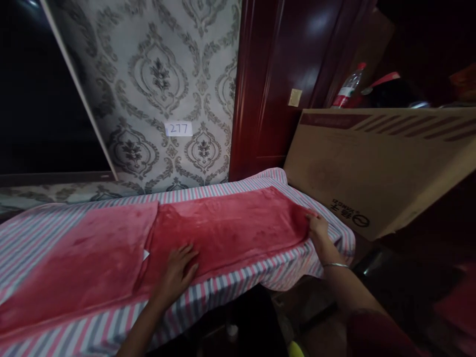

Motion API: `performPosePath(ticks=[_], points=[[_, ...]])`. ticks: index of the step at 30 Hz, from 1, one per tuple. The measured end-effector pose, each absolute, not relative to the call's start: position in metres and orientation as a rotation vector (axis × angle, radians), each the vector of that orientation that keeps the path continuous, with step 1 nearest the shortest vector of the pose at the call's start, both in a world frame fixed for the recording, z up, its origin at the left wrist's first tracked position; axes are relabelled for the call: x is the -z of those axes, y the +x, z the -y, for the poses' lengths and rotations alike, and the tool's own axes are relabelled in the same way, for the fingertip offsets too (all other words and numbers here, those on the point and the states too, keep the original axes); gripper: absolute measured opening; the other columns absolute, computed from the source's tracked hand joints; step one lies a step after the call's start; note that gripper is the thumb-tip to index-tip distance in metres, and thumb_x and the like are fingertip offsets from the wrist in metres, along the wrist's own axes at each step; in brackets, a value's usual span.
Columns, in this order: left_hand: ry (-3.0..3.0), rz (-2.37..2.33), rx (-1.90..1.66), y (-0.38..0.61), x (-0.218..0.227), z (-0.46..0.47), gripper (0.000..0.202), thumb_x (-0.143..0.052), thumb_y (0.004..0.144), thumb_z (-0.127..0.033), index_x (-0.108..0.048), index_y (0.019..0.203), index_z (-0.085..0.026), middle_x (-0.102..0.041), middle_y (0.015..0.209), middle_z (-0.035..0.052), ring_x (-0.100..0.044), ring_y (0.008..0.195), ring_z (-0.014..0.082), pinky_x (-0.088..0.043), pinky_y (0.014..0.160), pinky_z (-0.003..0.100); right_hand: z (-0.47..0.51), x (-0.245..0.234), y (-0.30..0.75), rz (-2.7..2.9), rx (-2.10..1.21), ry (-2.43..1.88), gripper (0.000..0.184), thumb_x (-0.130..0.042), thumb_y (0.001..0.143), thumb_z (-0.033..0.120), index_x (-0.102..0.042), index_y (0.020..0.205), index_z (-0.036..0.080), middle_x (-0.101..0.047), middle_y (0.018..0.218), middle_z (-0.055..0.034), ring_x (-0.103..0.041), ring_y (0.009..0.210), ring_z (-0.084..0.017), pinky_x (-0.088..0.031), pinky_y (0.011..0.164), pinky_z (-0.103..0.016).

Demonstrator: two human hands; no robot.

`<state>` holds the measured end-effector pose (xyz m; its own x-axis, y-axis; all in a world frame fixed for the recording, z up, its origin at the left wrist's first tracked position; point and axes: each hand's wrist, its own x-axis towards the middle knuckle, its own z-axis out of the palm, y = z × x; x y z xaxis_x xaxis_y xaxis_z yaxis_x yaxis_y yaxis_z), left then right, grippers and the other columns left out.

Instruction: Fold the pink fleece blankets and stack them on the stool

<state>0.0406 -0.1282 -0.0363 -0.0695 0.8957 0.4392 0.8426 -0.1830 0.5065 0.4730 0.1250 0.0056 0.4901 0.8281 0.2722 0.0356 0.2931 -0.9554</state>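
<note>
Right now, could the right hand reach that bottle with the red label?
Probably not. The right hand rests at the end of the red cloth, and the cardboard box stands between it and the bottle farther back.

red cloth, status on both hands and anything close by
Left hand open, flat on red cloth. Right hand at cloth's right end, grip unclear. Cloth spread on striped cover. Cardboard box close beside right hand.
</note>
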Motion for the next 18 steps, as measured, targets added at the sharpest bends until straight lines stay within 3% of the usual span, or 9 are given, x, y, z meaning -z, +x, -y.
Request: performPosePath(ticks=[3,5,7,11,14,18], points=[[1.729,-1.823,-1.365,0.038,0.031,0.129,0.043,-0.057,0.084,-0.054,-0.076,0.107,-0.022,-0.073,0.119,0.0114,-0.064,0.118,0.031,-0.044,0.11,0.054,-0.127,-0.036,0.427,1.088,-0.601,-1.125,0.03,-0.06,0.059,0.029,-0.068,0.085,0.016,-0.067,0.073,-0.0029,-0.064,0.074,-0.022,-0.054,0.072,-0.036],[1.448,-1.718,-1.487,0.038,0.022,0.129,0.047,-0.063,0.079,-0.058,-0.075,0.106,-0.021,-0.073,0.118,0.0114,-0.064,0.117,0.0316,-0.044,0.11,0.052,-0.12,-0.054,0.383,1.238,-0.597,-1.057,0.034,-0.059,0.061,0.025,-0.071,0.091,0.017,-0.073,0.091,-0.0049,-0.066,0.092,-0.024,-0.051,0.089,-0.037],[1.183,-1.556,-1.6,0.039,0.014,0.129,0.052,-0.069,0.075,-0.058,-0.072,0.109,-0.019,-0.072,0.12,0.0123,-0.063,0.119,0.0324,-0.045,0.109,0.051,-0.102,-0.063,0.335,1.4,-0.609,-0.969,0.035,-0.058,0.063,0.022,-0.073,0.094,0.02,-0.075,0.099,-0.0041,-0.066,0.099,-0.024,-0.049,0.096,-0.037],[0.725,-1.222,-1.718,0.038,0.003,0.124,0.048,-0.072,0.073,-0.044,-0.065,0.111,-0.016,-0.072,0.114,0.0152,-0.069,0.109,0.0307,-0.05,0.103,0.049,-0.037,-0.046,0.258,1.873,-0.563,-0.743,0.042,-0.049,0.074,0.015,-0.071,0.108,0.021,-0.075,0.107,-0.0048,-0.068,0.099,-0.023,-0.052,0.094,-0.037],[0.514,-1.141,-1.687,0.034,0.002,0.118,0.03,-0.065,0.078,-0.029,-0.06,0.105,-0.017,-0.073,0.104,0.0133,-0.073,0.099,0.0272,-0.051,0.101,0.047,0.01,-0.015,0.235,2.052,-0.502,-0.66,0.049,-0.049,0.074,0.01,-0.069,0.117,0.022,-0.072,0.116,-0.006,-0.065,0.11,-0.024,-0.05,0.1,-0.04],[0.437,-1.091,-1.693,0.032,0.004,0.111,0.023,-0.06,0.081,-0.02,-0.056,0.104,-0.019,-0.073,0.099,0.011,-0.073,0.095,0.0243,-0.054,0.097,0.044,0.043,0.016,0.237,2.175,-0.517,-0.679,0.057,-0.048,0.075,0.005,-0.064,0.126,0.025,-0.069,0.121,-0.0069,-0.065,0.11,-0.024,-0.052,0.097,-0.042]])
